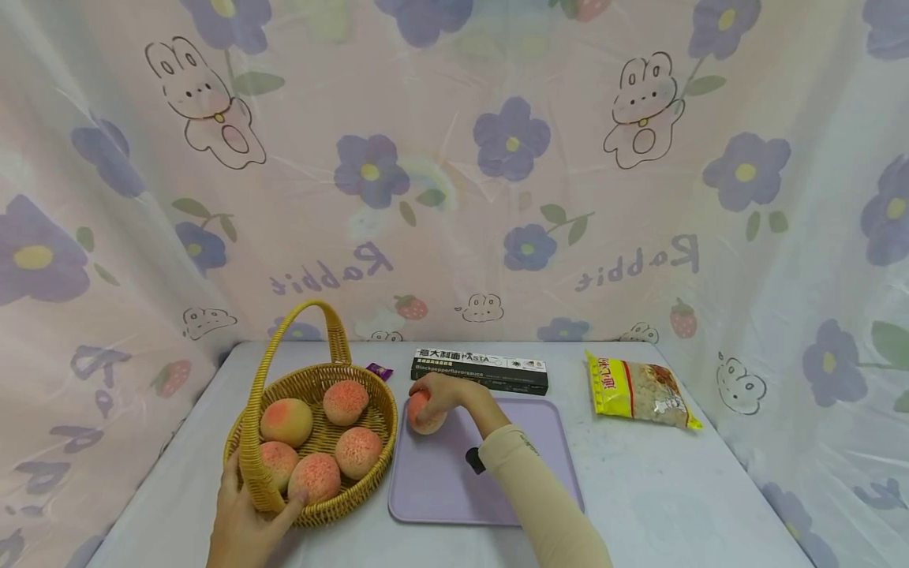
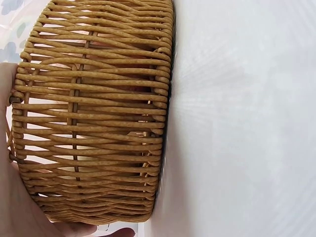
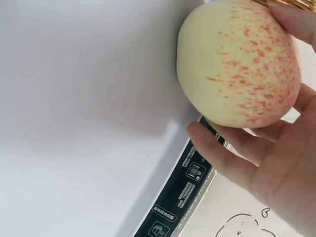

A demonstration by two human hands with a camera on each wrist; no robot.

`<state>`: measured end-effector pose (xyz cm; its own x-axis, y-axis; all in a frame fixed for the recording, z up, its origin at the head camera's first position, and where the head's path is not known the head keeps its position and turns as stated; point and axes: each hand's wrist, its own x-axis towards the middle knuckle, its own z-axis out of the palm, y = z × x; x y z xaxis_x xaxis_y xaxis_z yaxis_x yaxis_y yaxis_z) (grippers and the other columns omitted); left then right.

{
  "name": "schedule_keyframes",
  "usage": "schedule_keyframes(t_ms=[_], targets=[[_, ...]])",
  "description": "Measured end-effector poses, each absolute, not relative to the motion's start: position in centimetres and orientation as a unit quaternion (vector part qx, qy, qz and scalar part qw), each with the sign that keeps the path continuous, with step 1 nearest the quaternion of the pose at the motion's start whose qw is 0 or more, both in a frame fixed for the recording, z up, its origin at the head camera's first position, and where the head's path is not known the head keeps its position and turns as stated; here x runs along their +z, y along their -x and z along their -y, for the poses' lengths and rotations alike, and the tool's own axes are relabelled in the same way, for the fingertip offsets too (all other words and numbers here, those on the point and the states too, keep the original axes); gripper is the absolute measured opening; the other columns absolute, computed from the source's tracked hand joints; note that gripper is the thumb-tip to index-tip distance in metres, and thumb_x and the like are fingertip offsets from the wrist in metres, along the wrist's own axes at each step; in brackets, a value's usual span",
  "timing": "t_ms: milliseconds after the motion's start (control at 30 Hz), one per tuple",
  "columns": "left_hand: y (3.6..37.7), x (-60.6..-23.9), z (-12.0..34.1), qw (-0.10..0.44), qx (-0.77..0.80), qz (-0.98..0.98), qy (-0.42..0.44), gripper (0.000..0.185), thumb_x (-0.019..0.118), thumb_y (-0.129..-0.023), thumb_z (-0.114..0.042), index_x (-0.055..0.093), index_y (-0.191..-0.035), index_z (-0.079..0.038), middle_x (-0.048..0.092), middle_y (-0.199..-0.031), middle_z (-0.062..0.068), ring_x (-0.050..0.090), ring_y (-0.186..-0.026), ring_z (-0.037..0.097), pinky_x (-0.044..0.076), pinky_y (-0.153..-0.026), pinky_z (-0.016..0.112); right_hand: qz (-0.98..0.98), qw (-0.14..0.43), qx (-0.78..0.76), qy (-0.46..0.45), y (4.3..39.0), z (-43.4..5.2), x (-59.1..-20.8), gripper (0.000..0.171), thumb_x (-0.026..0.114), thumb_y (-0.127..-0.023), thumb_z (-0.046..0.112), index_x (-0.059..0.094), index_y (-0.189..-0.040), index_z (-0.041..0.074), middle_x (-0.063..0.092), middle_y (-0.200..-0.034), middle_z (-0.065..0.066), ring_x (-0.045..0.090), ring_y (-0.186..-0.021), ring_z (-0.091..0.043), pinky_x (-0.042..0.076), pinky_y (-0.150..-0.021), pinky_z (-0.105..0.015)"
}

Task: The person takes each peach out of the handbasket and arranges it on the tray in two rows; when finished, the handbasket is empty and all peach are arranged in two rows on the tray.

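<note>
Right hand [image 1: 446, 394]: curled about round pink-speckled peach [image 3: 237, 64]; squeeze lightly;
Left hand [image 1: 248, 517]: gripping golden wicker basket [image 2: 98, 113], near left; hold steady

A pasta box [image 1: 493, 369] lies left of a yellow bag [image 1: 639, 391].

We see a rough woven wicker basket [image 2: 94, 116], a matt, smooth-skinned peach [image 3: 239, 64], a smooth plastic-looking tray [image 1: 454, 489], a cardboard-looking box [image 1: 490, 371], a glossy plastic-film bag [image 1: 645, 389] and a creased cloth-like backdrop [image 1: 454, 221].
</note>
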<state>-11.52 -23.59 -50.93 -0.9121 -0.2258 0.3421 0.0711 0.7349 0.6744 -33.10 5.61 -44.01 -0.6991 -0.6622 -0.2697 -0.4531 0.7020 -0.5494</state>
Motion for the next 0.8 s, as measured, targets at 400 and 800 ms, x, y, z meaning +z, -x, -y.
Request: schedule_keyframes(t_ms=[400, 800], targets=[[11.41, -50.74, 23.39, 0.199, -0.364, 0.909, -0.046, 0.087, 0.082, -0.082, -0.039, 0.043, -0.148, 0.003, 0.011, -0.158, 0.028, 0.024, -0.134, 0.06, 0.031, -0.089, 0.079, -0.904, 0.21, -0.193, 0.317, 32.89, -5.27, -43.95, 0.062, 0.075, -0.083, 0.029, 0.059, -0.137, 0.004, 0.061, -0.129, -0.007, 0.055, -0.113, -0.016, 0.047, -0.096, -0.029], [11.41, -50.82, 23.41, 0.215, -0.36, 0.907, -0.036, 0.09, 0.083, -0.082, -0.037, 0.039, -0.151, 0.001, 0.013, -0.158, 0.029, 0.026, -0.132, 0.062, 0.029, -0.092, 0.08, -0.899, 0.209, -0.22, 0.316, 32.97, -5.64, -43.78, 0.062, 0.073, -0.085, 0.029, 0.056, -0.14, 0.005, 0.059, -0.135, -0.009, 0.055, -0.123, -0.022, 0.047, -0.102, -0.036]])
